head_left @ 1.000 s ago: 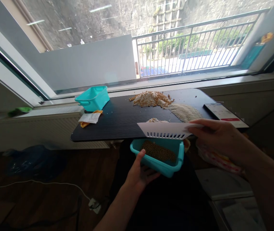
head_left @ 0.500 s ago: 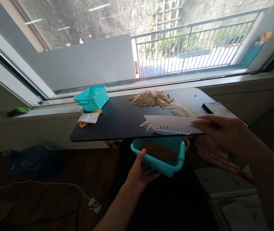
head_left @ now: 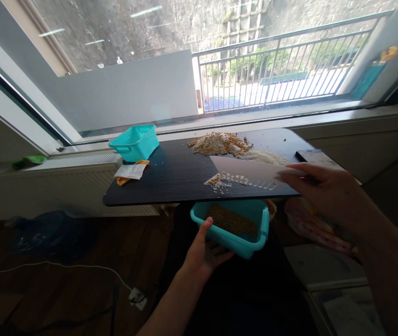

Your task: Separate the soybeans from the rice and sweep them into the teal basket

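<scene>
My left hand (head_left: pixel 204 254) grips a teal plastic tub (head_left: pixel 235 241) from below, holding it just under the front edge of the black table (head_left: pixel 171 175). The tub holds brown beans (head_left: pixel 232 220). My right hand (head_left: pixel 316 186) is closed on a white slotted plastic panel (head_left: pixel 249 171), which lies low and tilted over the tabletop. A small heap of mixed grains (head_left: pixel 216 182) sits at the panel's left end. Farther back lie a large pile of rice mixed with beans (head_left: pixel 219 143) and a patch of plain rice (head_left: pixel 267 157).
A second teal tub (head_left: pixel 135 142) stands at the table's back left, with a small packet (head_left: pixel 130 171) beside it. A phone (head_left: pixel 316 157) lies at the right edge. Below are a radiator, a cable and plug (head_left: pixel 137 298) on the wooden floor, and a window ahead.
My right hand has carried the white panel away from above the tub and lowered it toward the tabletop, uncovering the small grain heap. My left hand and the tub have stayed put.
</scene>
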Demonstrator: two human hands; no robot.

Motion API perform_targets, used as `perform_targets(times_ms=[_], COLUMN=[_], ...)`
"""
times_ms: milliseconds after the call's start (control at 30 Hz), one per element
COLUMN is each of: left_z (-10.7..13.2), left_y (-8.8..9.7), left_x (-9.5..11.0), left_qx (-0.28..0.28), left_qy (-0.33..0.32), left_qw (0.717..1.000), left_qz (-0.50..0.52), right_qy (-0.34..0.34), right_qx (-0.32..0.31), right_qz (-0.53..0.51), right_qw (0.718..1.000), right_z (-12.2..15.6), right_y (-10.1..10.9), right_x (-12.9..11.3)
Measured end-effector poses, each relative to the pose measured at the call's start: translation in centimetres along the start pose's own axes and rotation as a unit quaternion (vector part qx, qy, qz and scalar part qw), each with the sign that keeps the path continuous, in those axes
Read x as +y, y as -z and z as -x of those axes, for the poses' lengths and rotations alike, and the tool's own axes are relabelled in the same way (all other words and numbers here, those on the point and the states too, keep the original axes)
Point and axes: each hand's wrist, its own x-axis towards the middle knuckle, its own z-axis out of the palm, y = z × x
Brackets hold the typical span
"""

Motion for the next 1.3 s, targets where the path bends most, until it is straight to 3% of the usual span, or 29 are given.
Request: perform_targets(times_ms=[267, 433, 667, 767, 967, 1167, 1300], left_z=[0.1, 0.2, 0.1, 0.1, 0.1, 0.1, 0.0], left_y=[0.1, 0.2, 0.2, 0.1, 0.0, 0.1, 0.2], left_x=[0.0, 0.2, 0.2, 0.2, 0.0, 0.1, 0.0], left_qx=[-0.003, 0.000, -0.002, 0.003, -0.006, 0.000, -0.005], left_qy=[-0.002, 0.000, -0.002, -0.001, -0.006, 0.001, 0.003], left_qw=[1.000, 1.000, 1.000, 1.000, 1.000, 1.000, 1.000], left_qz=[0.002, 0.010, 0.011, 0.008, 0.007, 0.007, 0.009], right_qy=[0.049, 0.059, 0.057, 0.039, -0.015, -0.049, -0.022], right_qx=[-0.032, -0.056, -0.068, -0.061, -0.107, -0.052, -0.022], right_qz=[-0.024, -0.047, -0.064, -0.060, -0.046, -0.001, 0.035], right_qw=[0.998, 0.996, 0.994, 0.996, 0.993, 0.997, 0.999], right_z=[-2.9, -3.5, -2.5, -1.6, -0.3, -1.0, -1.4], right_y=[-3.7, -4.6, -3.0, -2.3, -2.3, -1.1, -0.6], right_x=[0.6, 1.1, 0.8, -0.1, -0.6, 0.0, 0.1])
